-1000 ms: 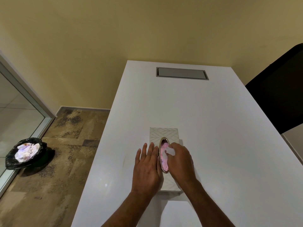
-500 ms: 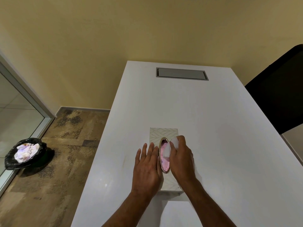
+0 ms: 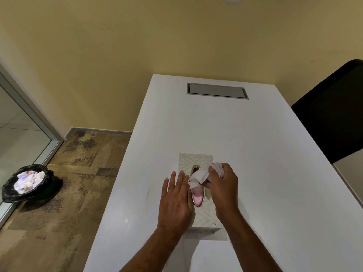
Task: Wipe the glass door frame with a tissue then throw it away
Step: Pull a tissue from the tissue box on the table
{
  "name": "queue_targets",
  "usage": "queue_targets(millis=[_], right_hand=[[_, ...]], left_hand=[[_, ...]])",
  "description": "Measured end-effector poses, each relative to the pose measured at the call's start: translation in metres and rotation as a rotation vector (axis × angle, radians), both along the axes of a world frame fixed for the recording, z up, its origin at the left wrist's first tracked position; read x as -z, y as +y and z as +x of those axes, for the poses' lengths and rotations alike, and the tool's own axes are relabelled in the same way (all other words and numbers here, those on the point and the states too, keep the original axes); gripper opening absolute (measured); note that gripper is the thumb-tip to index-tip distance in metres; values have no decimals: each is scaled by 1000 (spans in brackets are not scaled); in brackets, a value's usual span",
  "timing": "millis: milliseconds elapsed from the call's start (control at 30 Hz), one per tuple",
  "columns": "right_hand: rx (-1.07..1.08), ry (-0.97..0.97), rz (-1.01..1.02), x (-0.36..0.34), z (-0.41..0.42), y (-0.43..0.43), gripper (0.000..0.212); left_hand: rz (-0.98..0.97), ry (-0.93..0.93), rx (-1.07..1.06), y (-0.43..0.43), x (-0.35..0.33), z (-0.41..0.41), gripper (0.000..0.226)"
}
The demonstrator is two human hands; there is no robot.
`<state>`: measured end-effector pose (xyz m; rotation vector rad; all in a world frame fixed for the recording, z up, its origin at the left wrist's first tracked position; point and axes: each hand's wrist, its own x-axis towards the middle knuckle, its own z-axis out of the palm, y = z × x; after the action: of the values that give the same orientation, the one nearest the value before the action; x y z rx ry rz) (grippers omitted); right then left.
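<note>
One tissue [image 3: 203,174] is now pinched in the closed right hand [image 3: 222,185], drawn partly out of the tissue box [image 3: 204,214], which is steadied by the flat, open-fingered left hand [image 3: 175,201]; wiping is not yet begun.

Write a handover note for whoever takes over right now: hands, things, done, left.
Left hand: flat, palm down, pressing the tissue box onto the white table.
Right hand: pinching a tissue, part way out of the box's oval slot.
Glass door frame: far left, beyond the floor. Bin, black liner, stands beside it, already holding crumpled tissues.
Done: tissue gripped and coming out.
Left: pull it free, wipe the frame, drop it in the bin.
</note>
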<state>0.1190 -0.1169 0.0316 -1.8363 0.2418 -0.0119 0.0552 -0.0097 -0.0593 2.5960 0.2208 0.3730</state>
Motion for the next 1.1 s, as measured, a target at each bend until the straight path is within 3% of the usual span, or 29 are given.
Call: queue_targets(millis=[100,233,333,433,533,600,767,867,1000,1100], right_hand=[[6,49,137,-6,-6,-1,20],[-46,48,281,-18,-17,2,41],[-103,119,389,-30,-24,6,27],[-159,274,584,-45,-31,19,12],[-287,332,707,-78,-61,49,41],[-366,299,608,-87,-69,56,55],[-420,76,157,-104,-86,75,49],[-450,-17,177,-129,-110,101,26],[-441,13,286,-155,-144,132,13],[-503,-45,203,-170,-170,148,6]], left_hand=[[-63,-4,10,0,-3,-3,52],[-181,-6,57,4,-15,-10,73],[-216,9,55,12,-25,-21,76],[-186,-47,-3,27,-43,-31,62],[-158,-73,-57,63,-76,-57,62],[-124,-62,-44,71,-86,-64,69],[-59,-122,-86,89,-113,-85,56],[-68,-190,-162,114,-137,-114,45],[-167,-300,-270,137,-174,-155,47],[-156,-363,-315,152,-203,-187,46]])
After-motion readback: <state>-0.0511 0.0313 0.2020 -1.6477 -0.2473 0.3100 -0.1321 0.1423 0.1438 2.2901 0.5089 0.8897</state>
